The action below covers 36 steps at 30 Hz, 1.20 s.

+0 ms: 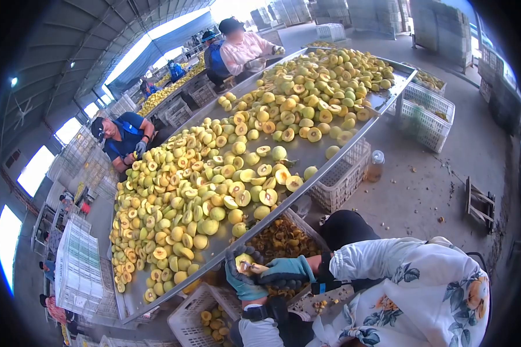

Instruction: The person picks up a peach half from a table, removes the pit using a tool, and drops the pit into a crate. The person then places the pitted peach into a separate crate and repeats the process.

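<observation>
My left hand [242,279], in a blue-green and dark grey work glove, closes around a cut yellow peach half [244,262] at the table's near edge. My right hand [288,272], gloved alike, is closed right beside it, its fingers meeting the fruit. A pale, narrow piece shows between the two hands; whether it is a tool, a finger or fruit I cannot make out. Halved peaches [214,185], many with brown stones or hollows showing, cover much of the metal table [324,156]. Under the hands is a crate of brown pits and scraps [286,236].
A white crate [182,315] with several peach pieces stands by my left arm. Another crate [333,194] and a plastic jar [375,165] are beyond my knee. Co-workers [127,136] work along the far side. A wooden stool [479,202] lies on the littered floor.
</observation>
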Tool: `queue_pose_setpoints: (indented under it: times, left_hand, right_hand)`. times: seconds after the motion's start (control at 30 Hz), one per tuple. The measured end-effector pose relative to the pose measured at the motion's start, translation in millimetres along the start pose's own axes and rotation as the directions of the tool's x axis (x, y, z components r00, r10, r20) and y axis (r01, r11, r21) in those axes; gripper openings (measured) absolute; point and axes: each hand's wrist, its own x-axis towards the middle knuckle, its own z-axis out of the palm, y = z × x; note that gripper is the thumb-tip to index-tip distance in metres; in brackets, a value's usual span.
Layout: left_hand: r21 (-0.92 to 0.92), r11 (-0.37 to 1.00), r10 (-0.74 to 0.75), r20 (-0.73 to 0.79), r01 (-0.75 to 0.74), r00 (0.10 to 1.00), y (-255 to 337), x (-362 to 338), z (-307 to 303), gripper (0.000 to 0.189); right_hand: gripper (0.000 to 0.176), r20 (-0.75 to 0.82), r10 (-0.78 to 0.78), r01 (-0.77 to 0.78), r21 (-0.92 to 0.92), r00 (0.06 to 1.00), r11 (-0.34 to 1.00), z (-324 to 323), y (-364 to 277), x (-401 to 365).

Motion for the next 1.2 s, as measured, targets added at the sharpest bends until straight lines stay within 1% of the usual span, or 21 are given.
queue_pose_setpoints:
  times: [0.07, 0.17, 0.2, 0.27, 0.33, 0.43, 0.47, 0.5, 0.53, 0.6, 0.63, 0.67, 0.73, 0.87, 0.9, 0.97, 1.0, 1.03, 1.07, 1.13, 1.2]
  left_hand:
    - [-0.059, 0.996, -0.071, -0.094, 0.066, 0.993, 11, -9, 17, 0.03]
    - [-0.038, 0.998, -0.063, -0.125, 0.059, 0.99, -4, 2, -3, 0.03]
    - [0.004, 0.998, -0.063, -0.112, 0.063, 0.992, 2, -5, 8, 0.031]
    - [-0.041, 0.998, -0.048, -0.059, 0.045, 0.997, -11, 2, -10, 0.032]
    - [-0.115, 0.991, -0.058, 0.111, 0.071, 0.992, -12, 1, -20, 0.034]
    - [-0.007, 0.998, -0.057, 0.045, 0.057, 0.997, 1, -3, -3, 0.027]
    - [0.046, 0.999, 0.001, 0.021, -0.002, 1.0, -4, 1, -7, 0.026]
    - [0.037, 0.999, 0.008, -0.005, -0.008, 1.0, -8, 5, -13, 0.027]
    - [0.262, 0.945, 0.195, 0.039, -0.198, 0.98, -11, 7, -19, 0.027]
    - [0.616, 0.597, 0.477, 0.243, -0.515, 0.844, -11, 7, -19, 0.027]
    - [0.602, 0.651, 0.438, 0.199, -0.462, 0.876, -6, 4, -11, 0.026]
    - [0.425, 0.852, 0.301, 0.079, -0.305, 0.951, -4, 2, -7, 0.026]
    - [-0.043, 0.997, -0.069, -0.046, 0.067, 0.997, -3, -3, -3, 0.025]
    - [-0.179, 0.971, -0.164, -0.002, 0.161, 0.986, 7, -5, 5, 0.025]
    - [-0.194, 0.969, -0.156, 0.004, 0.154, 0.988, 9, 2, -7, 0.022]
    - [-0.229, 0.967, -0.114, -0.018, 0.107, 0.993, 21, 10, -28, 0.022]
    - [-0.25, 0.968, -0.042, -0.084, 0.02, 0.996, 38, 10, -40, 0.024]
    - [-0.247, 0.967, 0.032, -0.148, -0.068, 0.988, 56, 8, -54, 0.026]
    - [-0.188, 0.969, 0.122, -0.202, -0.161, 0.972, 71, 4, -66, 0.028]
    - [0.41, 0.849, 0.413, -0.119, -0.334, 0.903, 86, -9, -111, 0.035]
    - [0.81, 0.456, 0.557, 0.063, -0.369, 0.828, 99, -21, -177, 0.035]
  right_hand:
    - [0.027, -0.096, -0.145, 0.132, -0.123, 0.985, 0.984, 10, -2, 0]
    - [0.032, -0.122, -0.156, 0.132, -0.183, 0.98, 0.974, -3, 14, 14]
    - [0.037, -0.116, -0.134, 0.107, -0.216, 0.984, 0.971, -4, 22, 19]
    - [0.037, -0.113, -0.305, 0.272, -0.24, 0.945, 0.932, -9, 36, 25]
    - [0.039, -0.125, -0.298, 0.252, -0.295, 0.946, 0.922, -9, 32, 19]
    - [0.043, -0.117, -0.356, 0.298, -0.347, 0.927, 0.889, -9, 33, 26]
    - [0.039, -0.12, -0.33, 0.283, -0.296, 0.936, 0.912, -7, 30, 22]
    - [0.036, -0.099, -0.127, 0.11, -0.168, 0.987, 0.98, -7, 20, 17]
    - [0.033, -0.055, 0.074, -0.076, -0.046, 0.996, 0.996, -6, 11, 12]
    - [0.033, 0.026, 0.12, -0.122, 0.09, 0.992, 0.988, 1, 7, 7]
    - [0.035, 0.08, 0.113, -0.124, 0.148, 0.99, 0.981, -4, 11, 9]
    - [0.037, 0.133, 0.103, -0.129, 0.205, 0.986, 0.97, -8, 16, 13]
    - [0.04, -0.023, -0.151, 0.15, -0.032, 0.988, 0.988, -11, 39, 31]
    - [0.045, -0.07, -0.48, 0.442, -0.293, 0.874, 0.848, -11, 48, 37]
    - [0.045, -0.114, -0.161, 0.111, -0.353, 0.98, 0.929, -3, 18, 9]
    - [0.04, -0.117, -0.154, 0.053, -0.604, 0.981, 0.796, -19, 37, 9]
    - [0.037, -0.119, -0.156, 0.025, -0.715, 0.98, 0.699, -25, 42, 8]
    - [0.033, -0.167, -0.076, -0.121, -0.901, 0.983, 0.416, -29, 41, 3]
    - [0.03, -0.24, -0.018, -0.239, -0.968, 0.97, 0.073, -33, 39, -2]
    - [0.03, -0.241, -0.028, -0.24, -0.97, 0.97, 0.025, -44, 42, -13]
    - [0.029, -0.241, -0.045, -0.241, -0.97, 0.969, 0.004, -47, 34, -11]
